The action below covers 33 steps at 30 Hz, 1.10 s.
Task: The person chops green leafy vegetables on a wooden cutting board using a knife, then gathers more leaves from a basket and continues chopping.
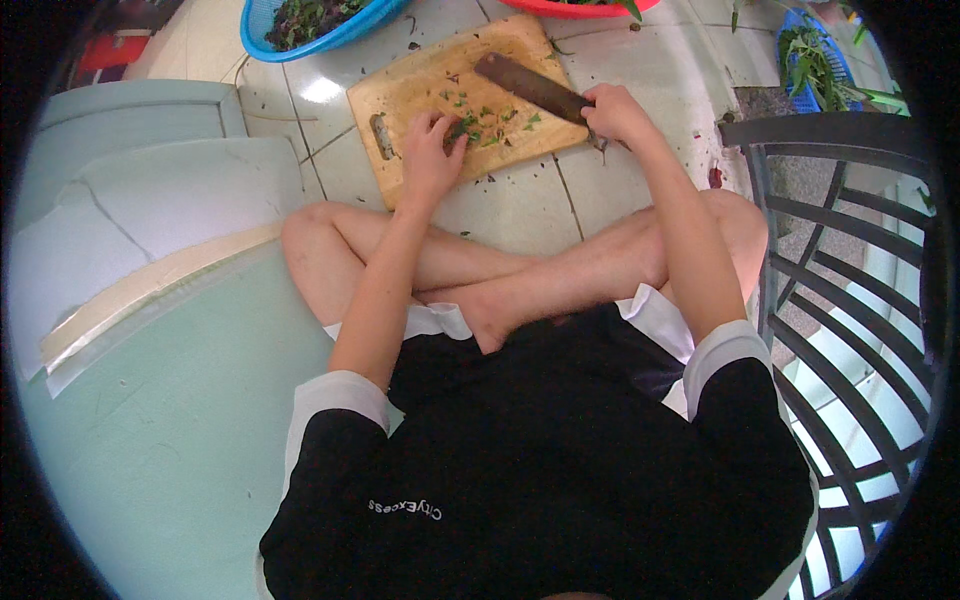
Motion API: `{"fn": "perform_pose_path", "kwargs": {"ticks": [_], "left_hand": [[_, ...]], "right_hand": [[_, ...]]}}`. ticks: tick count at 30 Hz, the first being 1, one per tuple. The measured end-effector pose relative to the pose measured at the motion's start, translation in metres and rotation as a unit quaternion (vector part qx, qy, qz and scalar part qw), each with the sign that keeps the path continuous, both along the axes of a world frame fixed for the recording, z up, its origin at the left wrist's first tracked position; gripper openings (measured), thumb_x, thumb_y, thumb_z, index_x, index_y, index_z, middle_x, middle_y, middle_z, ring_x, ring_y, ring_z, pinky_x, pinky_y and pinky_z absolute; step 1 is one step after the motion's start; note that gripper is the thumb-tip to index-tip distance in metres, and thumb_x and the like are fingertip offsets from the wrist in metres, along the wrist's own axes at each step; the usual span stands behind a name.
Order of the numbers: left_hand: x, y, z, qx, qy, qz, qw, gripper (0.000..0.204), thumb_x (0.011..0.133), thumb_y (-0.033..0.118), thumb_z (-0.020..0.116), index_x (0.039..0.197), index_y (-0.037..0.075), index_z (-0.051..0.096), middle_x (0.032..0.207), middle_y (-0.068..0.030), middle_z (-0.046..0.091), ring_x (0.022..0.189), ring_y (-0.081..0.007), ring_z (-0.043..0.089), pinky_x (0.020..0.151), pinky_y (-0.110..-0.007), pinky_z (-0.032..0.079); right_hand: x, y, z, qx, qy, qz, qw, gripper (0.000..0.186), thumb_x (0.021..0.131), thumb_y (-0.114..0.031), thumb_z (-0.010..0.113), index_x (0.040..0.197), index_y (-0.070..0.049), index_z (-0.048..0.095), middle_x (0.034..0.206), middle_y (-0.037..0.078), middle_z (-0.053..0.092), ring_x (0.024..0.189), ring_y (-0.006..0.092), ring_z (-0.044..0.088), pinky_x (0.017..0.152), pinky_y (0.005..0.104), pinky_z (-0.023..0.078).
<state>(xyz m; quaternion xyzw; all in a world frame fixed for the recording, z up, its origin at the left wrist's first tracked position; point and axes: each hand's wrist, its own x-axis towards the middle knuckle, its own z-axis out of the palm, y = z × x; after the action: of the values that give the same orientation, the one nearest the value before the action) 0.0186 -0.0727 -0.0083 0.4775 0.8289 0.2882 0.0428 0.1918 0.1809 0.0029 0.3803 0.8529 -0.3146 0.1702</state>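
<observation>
A wooden cutting board (400,85) lies on the tiled floor in front of my crossed legs. Chopped green leaves (487,124) are scattered over its middle. My left hand (436,150) rests on the board with its fingers curled around a small clump of the greens, partly hidden beneath them. My right hand (617,115) grips the handle of a cleaver (530,85). Its broad dark blade lies tilted over the far right part of the board, pointing to the far left, apart from my left hand.
Beyond the board stand a blue basket (325,38) of dark leaves and a red basin (580,8). Far right, another blue basket (838,62) holds green stems. A dark metal railing (850,240) runs along my right, a pale green panel (180,420) along my left.
</observation>
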Motion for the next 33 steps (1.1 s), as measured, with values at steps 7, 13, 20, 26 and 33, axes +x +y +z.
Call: {"fn": "perform_pose_path", "kwargs": {"ticks": [7, 13, 20, 26, 33], "left_hand": [[-0.004, 0.002, 0.001, -0.043, -0.157, 0.076, 0.984, 0.025, 0.085, 0.015, 0.068, 0.107, 0.003, 0.068, 0.115, -0.0154, 0.062, 0.109, -0.0331, 0.057, 0.09, -0.041, 0.047], [-0.015, 0.009, -0.001, -0.035, 0.175, -0.003, 0.984, 0.049, 0.089, 0.024, 0.066, 0.134, 0.006, 0.056, 0.14, -0.0207, 0.052, 0.129, -0.0354, 0.05, 0.108, -0.043, 0.04], [0.003, 0.001, 0.011, 0.005, -0.093, -0.12, 0.988, 0.035, 0.087, 0.022, 0.065, 0.117, 0.005, 0.067, 0.132, -0.0141, 0.06, 0.117, -0.032, 0.058, 0.097, -0.038, 0.048], [-0.046, -0.03, 0.012, 0.022, 0.066, 0.152, 0.986, 0.027, 0.082, 0.015, 0.067, 0.108, 0.009, 0.071, 0.111, -0.0161, 0.065, 0.1, -0.0316, 0.064, 0.085, -0.042, 0.053], [-0.082, -0.044, 0.028, -0.185, 0.004, 0.188, 0.964, 0.037, 0.079, 0.019, 0.068, 0.115, 0.008, 0.068, 0.112, -0.0149, 0.06, 0.098, -0.0343, 0.063, 0.086, -0.043, 0.053]], "right_hand": [[0.003, -0.001, 0.004, -0.035, -0.022, 0.055, 0.998, 0.03, 0.088, -0.022, 0.062, 0.116, -0.015, 0.07, 0.107, 0.017, 0.07, 0.101, 0.0353, 0.066, 0.09, 0.0442, 0.053], [-0.003, 0.008, -0.001, 0.065, 0.121, -0.022, 0.99, 0.03, 0.091, -0.027, 0.061, 0.117, -0.015, 0.069, 0.104, 0.018, 0.07, 0.098, 0.0359, 0.066, 0.086, 0.0458, 0.053], [-0.008, -0.016, 0.011, 0.129, 0.127, 0.003, 0.983, 0.034, 0.089, -0.037, 0.064, 0.113, -0.013, 0.07, 0.1, 0.016, 0.071, 0.094, 0.0369, 0.067, 0.081, 0.0474, 0.053], [-0.013, -0.023, 0.025, 0.109, 0.106, 0.046, 0.987, 0.035, 0.088, -0.039, 0.065, 0.111, -0.013, 0.071, 0.099, 0.016, 0.071, 0.095, 0.0362, 0.067, 0.082, 0.0474, 0.054], [-0.004, -0.003, 0.016, 0.129, 0.118, 0.018, 0.984, 0.034, 0.089, -0.039, 0.064, 0.11, -0.013, 0.072, 0.1, 0.016, 0.071, 0.095, 0.035, 0.067, 0.082, 0.047, 0.053]]}}
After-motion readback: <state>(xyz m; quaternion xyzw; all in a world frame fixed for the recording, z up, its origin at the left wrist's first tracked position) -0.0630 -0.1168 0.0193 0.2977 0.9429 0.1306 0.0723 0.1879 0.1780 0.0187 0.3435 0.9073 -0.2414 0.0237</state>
